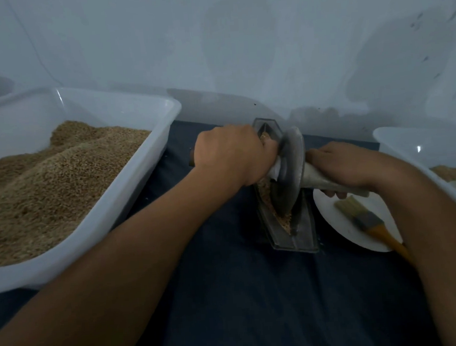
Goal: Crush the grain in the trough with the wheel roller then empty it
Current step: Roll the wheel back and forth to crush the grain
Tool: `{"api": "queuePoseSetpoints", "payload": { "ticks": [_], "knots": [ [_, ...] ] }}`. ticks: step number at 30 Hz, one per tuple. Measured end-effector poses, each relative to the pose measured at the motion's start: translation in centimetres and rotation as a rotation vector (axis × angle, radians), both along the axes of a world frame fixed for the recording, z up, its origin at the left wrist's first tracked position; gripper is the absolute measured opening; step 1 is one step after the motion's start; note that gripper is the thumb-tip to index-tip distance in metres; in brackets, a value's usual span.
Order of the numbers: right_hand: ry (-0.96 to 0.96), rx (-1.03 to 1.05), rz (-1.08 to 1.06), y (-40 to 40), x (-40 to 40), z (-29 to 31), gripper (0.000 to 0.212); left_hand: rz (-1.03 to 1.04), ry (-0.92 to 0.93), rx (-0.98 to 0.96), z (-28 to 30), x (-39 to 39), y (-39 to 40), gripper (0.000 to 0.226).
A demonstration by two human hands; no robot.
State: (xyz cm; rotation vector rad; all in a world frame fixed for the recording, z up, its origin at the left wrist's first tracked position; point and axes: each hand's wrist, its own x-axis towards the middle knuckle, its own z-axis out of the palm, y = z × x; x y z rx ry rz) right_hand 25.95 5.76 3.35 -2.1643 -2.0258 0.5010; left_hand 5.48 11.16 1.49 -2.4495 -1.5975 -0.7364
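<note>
Head view, looking down, forward, close over trough (pixel 282 196).

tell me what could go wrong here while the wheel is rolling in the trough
The trough is narrow and the wheel roller sits tilted, so grain could spill onto the dark cloth. The right hand works just above the plate and could knock the brush.

Open dark cloth (pixel 257 306) lies near; big tub (pixel 130 179) crowds left, plate (pixel 340 219) and brush (pixel 370 223) crowd right.
</note>
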Motion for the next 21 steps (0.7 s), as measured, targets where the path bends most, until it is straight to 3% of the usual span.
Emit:
{"api": "queuePoseSetpoints", "payload": {
  "ticks": [5, 9, 13, 21],
  "knots": [
    [0.032, -0.093, 0.009, -0.7, -0.2, 0.4, 0.059, -0.023, 0.039, -0.075, 0.3, -0.1, -0.1, 0.055],
    [0.030, -0.069, 0.021, -0.8, -0.6, 0.5, 0.074, -0.025, 0.054, -0.107, 0.2, -0.2, 0.1, 0.057],
    [-0.097, 0.059, 0.082, 0.0, -0.9, -0.1, 0.076, -0.028, 0.028, -0.093, -0.3, -0.3, 0.4, 0.059],
    [-0.232, 0.398, -0.051, 2.0, -0.1, -1.5, 0.073, 0.007, 0.032, -0.055, -0.7, 0.2, 1.2, 0.061]
  ]
}}
